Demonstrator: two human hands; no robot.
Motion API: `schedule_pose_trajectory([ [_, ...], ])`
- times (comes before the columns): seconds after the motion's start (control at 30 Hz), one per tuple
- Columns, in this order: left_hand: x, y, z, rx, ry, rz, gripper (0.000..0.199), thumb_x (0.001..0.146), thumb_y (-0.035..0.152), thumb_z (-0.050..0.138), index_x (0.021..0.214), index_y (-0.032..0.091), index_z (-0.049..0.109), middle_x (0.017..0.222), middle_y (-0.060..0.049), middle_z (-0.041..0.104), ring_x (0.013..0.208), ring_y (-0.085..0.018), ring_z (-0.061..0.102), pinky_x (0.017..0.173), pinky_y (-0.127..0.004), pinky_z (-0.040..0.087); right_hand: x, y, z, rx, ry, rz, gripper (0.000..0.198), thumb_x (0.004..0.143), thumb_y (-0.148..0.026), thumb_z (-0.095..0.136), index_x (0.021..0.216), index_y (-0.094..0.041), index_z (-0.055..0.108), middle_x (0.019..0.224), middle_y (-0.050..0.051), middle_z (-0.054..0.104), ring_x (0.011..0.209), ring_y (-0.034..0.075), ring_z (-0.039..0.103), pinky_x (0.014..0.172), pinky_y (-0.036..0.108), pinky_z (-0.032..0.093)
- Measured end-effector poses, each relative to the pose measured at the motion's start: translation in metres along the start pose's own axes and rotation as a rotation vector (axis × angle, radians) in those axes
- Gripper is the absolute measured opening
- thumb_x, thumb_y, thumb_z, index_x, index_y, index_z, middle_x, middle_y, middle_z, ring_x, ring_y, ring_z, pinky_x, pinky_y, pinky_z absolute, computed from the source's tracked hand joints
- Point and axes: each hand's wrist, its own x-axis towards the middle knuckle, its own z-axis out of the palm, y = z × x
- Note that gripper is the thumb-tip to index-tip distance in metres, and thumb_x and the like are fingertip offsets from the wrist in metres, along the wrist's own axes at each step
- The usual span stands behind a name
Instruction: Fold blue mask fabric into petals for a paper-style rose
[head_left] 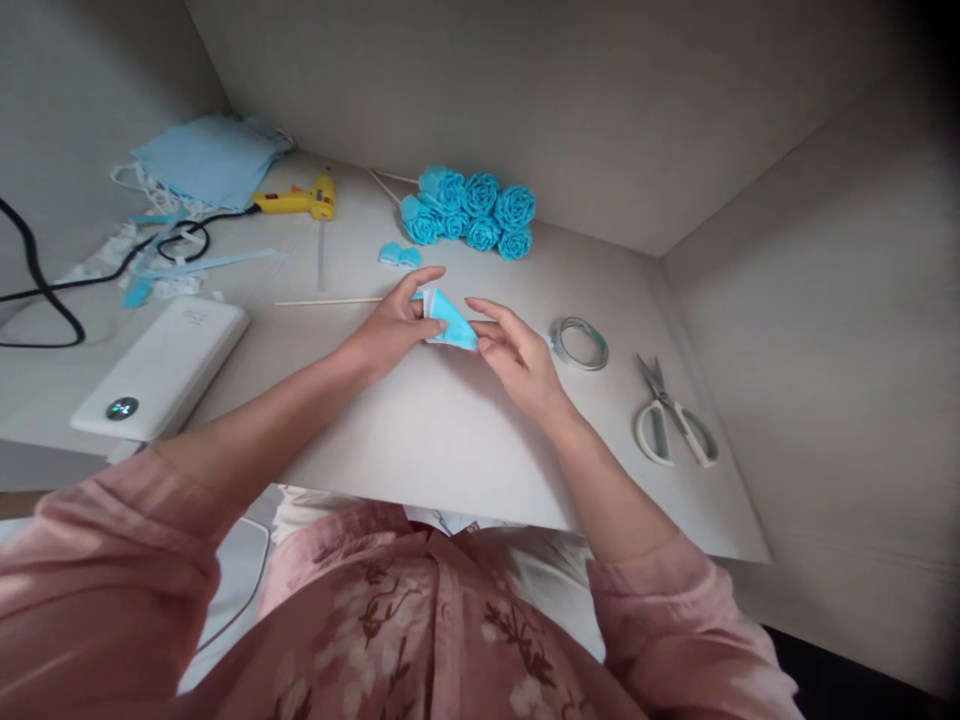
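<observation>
Over the middle of the table, my left hand (386, 332) pinches a folded piece of blue mask fabric (452, 322) with a white edge, its thumb lying on top. At the fabric's right corner, my right hand (519, 358) has its thumb and fingertips on the material, with the index finger raised. A thin wooden stick (326, 302) runs left from behind my left hand; whether the hand holds it I cannot tell. Just beyond lie small blue petal-shaped pieces (400, 256). Several blue rolled fabric roses (481, 208) on sticks are bunched farther back.
Scissors (666, 410) and a roll of tape (580, 344) lie on the right. On the left are a white power bank (169, 362), a yellow glue gun (300, 199) with a black cord (112, 275), blue masks (206, 160) and fabric scraps. Walls enclose the table (420, 440).
</observation>
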Motion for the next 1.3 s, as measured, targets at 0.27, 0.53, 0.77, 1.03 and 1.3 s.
schedule_pose_trajectory([
  [0.27,-0.006,0.002,0.004,0.11,-0.173,0.063,0.084,0.065,0.015,0.077,0.142,0.024,0.045,0.078,0.003,0.061,0.069,-0.012,0.06,0.068,-0.024,0.047,0.004,0.002,0.002,0.086,0.059,0.092,0.049,0.082,-0.043,0.069,0.125,-0.026,0.052,0.082,-0.001,0.067,0.074,0.015,0.064,0.073,0.031,0.055],
  [0.53,-0.001,-0.003,0.003,-0.058,-0.084,-0.015,0.08,0.067,0.023,0.08,0.139,0.021,0.048,0.088,-0.002,0.066,0.077,-0.014,0.064,0.076,-0.029,0.05,0.001,0.002,0.005,-0.004,0.13,-0.01,0.02,0.089,-0.039,0.061,0.103,-0.025,0.063,0.089,0.001,0.067,0.081,0.015,0.063,0.078,0.031,0.054],
  [0.77,-0.002,-0.002,0.002,0.009,-0.175,-0.165,0.032,0.074,0.038,0.079,0.089,0.012,0.07,0.075,-0.005,0.068,0.066,-0.012,0.061,0.067,-0.028,0.047,0.001,0.006,0.005,-0.064,0.181,-0.056,0.02,0.092,-0.037,0.06,0.104,-0.025,0.072,0.098,0.003,0.07,0.089,0.016,0.066,0.08,0.03,0.054],
  [1.03,-0.002,0.0,0.0,0.087,-0.12,-0.127,0.025,0.072,0.035,0.078,0.078,0.012,0.073,0.065,-0.003,0.065,0.061,-0.011,0.057,0.064,-0.026,0.044,0.003,0.007,0.006,-0.124,0.153,-0.052,0.04,0.085,-0.044,0.069,0.122,-0.028,0.067,0.111,0.005,0.071,0.09,0.017,0.066,0.079,0.031,0.057],
  [1.3,-0.004,0.001,0.001,0.025,-0.155,-0.125,0.024,0.073,0.034,0.078,0.08,0.011,0.073,0.07,-0.004,0.067,0.065,-0.012,0.058,0.068,-0.028,0.045,0.003,0.01,0.005,-0.202,0.106,-0.071,0.042,0.081,-0.039,0.073,0.121,-0.025,0.068,0.111,0.006,0.071,0.091,0.018,0.067,0.081,0.033,0.057],
])
